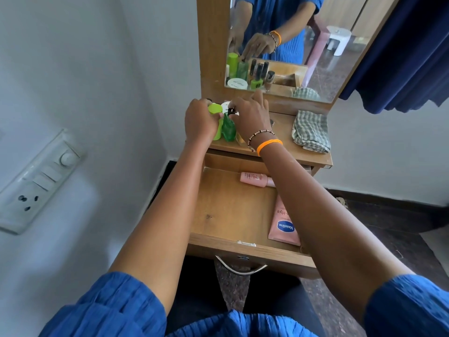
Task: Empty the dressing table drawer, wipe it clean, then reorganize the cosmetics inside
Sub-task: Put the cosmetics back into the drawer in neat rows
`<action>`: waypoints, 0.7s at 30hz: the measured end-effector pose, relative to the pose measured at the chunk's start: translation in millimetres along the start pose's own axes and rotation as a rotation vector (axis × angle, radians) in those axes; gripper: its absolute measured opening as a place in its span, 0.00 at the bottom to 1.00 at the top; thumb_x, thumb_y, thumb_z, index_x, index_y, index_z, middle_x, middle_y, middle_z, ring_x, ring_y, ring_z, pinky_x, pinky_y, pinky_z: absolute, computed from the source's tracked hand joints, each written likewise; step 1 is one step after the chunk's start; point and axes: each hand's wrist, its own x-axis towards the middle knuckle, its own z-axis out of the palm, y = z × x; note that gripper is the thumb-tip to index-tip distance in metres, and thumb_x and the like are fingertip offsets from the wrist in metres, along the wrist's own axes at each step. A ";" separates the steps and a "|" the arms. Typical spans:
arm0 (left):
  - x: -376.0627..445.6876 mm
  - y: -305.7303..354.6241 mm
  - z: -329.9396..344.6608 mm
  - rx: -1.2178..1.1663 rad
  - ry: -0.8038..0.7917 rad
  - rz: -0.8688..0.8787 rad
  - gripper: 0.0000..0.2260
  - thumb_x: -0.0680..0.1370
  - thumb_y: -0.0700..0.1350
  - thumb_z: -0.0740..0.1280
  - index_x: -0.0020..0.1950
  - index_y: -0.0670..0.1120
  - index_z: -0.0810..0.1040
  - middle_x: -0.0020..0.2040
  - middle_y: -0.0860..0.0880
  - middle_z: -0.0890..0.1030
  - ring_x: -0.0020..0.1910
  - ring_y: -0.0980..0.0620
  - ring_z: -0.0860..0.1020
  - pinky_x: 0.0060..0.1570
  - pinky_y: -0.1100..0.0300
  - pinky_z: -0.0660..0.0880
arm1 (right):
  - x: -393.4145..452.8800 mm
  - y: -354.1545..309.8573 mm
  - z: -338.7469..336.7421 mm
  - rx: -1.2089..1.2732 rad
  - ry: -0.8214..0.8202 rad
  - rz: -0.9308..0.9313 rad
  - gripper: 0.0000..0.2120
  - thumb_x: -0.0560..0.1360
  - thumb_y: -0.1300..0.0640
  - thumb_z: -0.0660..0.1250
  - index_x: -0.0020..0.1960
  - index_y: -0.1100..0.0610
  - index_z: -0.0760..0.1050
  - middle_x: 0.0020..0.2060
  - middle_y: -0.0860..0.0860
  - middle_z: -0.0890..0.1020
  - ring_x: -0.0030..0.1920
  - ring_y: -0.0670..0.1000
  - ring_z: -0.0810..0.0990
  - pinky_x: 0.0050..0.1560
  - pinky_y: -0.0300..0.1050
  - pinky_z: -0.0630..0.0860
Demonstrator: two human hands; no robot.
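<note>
Drawer [226, 210] pulled out below the tabletop [283, 132], nearly bare: a Vaseline tube [285, 226] at its right side and a pink bottle [255, 179] at its back are in, so reorganizing looks just begun (wiping probably done, checked cloth [311, 131] lies on the tabletop, right of the drawer). Above the drawer, left hand [199, 122] grip curls round a lime bottle [215, 110]; right hand [250, 115] pinches something small and dark beside the green bottle [228, 128], can't tell what. Mirror [291, 45] behind, white wall, dark floor.
</note>
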 end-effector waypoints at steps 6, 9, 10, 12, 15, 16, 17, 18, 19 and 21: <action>-9.0 -0.9 -2.3 0.001 -0.023 0.016 0.18 0.75 0.46 0.70 0.62 0.41 0.76 0.56 0.42 0.77 0.55 0.44 0.76 0.45 0.60 0.66 | -9.1 -1.3 -1.2 0.007 0.021 -0.021 0.09 0.75 0.59 0.64 0.55 0.58 0.76 0.55 0.52 0.80 0.62 0.56 0.66 0.57 0.49 0.62; -20.5 -3.0 -6.2 -0.017 -0.030 0.029 0.16 0.75 0.46 0.69 0.60 0.41 0.77 0.55 0.41 0.77 0.54 0.44 0.76 0.44 0.61 0.64 | -19.6 -2.9 -5.2 0.057 0.040 -0.030 0.09 0.74 0.60 0.64 0.53 0.58 0.76 0.54 0.52 0.80 0.61 0.57 0.66 0.56 0.48 0.60; -24.9 -4.0 -8.5 -0.030 -0.027 0.035 0.15 0.75 0.45 0.70 0.59 0.41 0.78 0.54 0.41 0.77 0.53 0.44 0.76 0.43 0.62 0.64 | -24.5 -4.4 -7.6 0.079 0.045 -0.029 0.09 0.73 0.59 0.65 0.53 0.58 0.76 0.54 0.52 0.80 0.61 0.56 0.66 0.56 0.48 0.59; -35.1 -6.6 -14.5 -0.053 -0.025 0.057 0.14 0.74 0.45 0.70 0.57 0.41 0.79 0.51 0.41 0.77 0.51 0.45 0.75 0.41 0.64 0.62 | -36.3 -7.8 -13.1 0.104 0.051 -0.027 0.09 0.73 0.59 0.65 0.53 0.57 0.76 0.53 0.52 0.80 0.60 0.56 0.66 0.55 0.46 0.57; -52.6 -14.0 -23.0 -0.095 -0.048 0.084 0.11 0.73 0.46 0.70 0.52 0.42 0.80 0.43 0.46 0.75 0.44 0.51 0.71 0.38 0.62 0.61 | -58.0 -11.7 -18.3 0.132 0.052 -0.044 0.09 0.72 0.59 0.66 0.52 0.58 0.76 0.52 0.53 0.80 0.59 0.58 0.67 0.55 0.47 0.57; -57.9 -18.7 -23.6 -0.104 -0.061 0.094 0.10 0.72 0.46 0.71 0.50 0.42 0.80 0.40 0.49 0.73 0.42 0.52 0.70 0.38 0.61 0.61 | -65.9 -11.9 -18.6 0.152 0.050 -0.053 0.09 0.72 0.59 0.66 0.52 0.58 0.76 0.51 0.53 0.80 0.59 0.58 0.67 0.56 0.48 0.58; -62.6 -24.3 -22.9 -0.111 -0.077 0.095 0.10 0.72 0.46 0.71 0.49 0.42 0.80 0.38 0.52 0.71 0.40 0.54 0.68 0.36 0.61 0.62 | -73.6 -11.5 -17.7 0.174 0.043 -0.064 0.09 0.71 0.60 0.66 0.51 0.59 0.77 0.51 0.54 0.80 0.59 0.59 0.67 0.58 0.51 0.61; -66.1 -31.0 -20.6 -0.114 -0.096 0.089 0.10 0.71 0.46 0.72 0.48 0.42 0.80 0.36 0.54 0.69 0.37 0.55 0.67 0.34 0.63 0.61 | -80.2 -10.3 -14.8 0.190 0.031 -0.079 0.09 0.71 0.61 0.66 0.51 0.59 0.77 0.51 0.54 0.80 0.59 0.60 0.68 0.58 0.53 0.63; -69.7 -37.1 -17.5 -0.112 -0.116 0.075 0.11 0.70 0.47 0.73 0.48 0.42 0.80 0.35 0.54 0.68 0.35 0.56 0.66 0.32 0.66 0.61 | -86.2 -8.4 -10.2 0.201 0.007 -0.095 0.09 0.70 0.62 0.67 0.50 0.59 0.77 0.50 0.55 0.80 0.59 0.60 0.68 0.58 0.53 0.64; -77.4 -48.9 -9.8 -0.097 -0.151 0.038 0.13 0.70 0.47 0.74 0.49 0.42 0.79 0.40 0.52 0.69 0.36 0.56 0.67 0.31 0.66 0.60 | -96.3 -2.8 2.9 0.210 -0.065 -0.108 0.08 0.70 0.63 0.67 0.49 0.60 0.77 0.48 0.56 0.80 0.56 0.60 0.70 0.56 0.52 0.66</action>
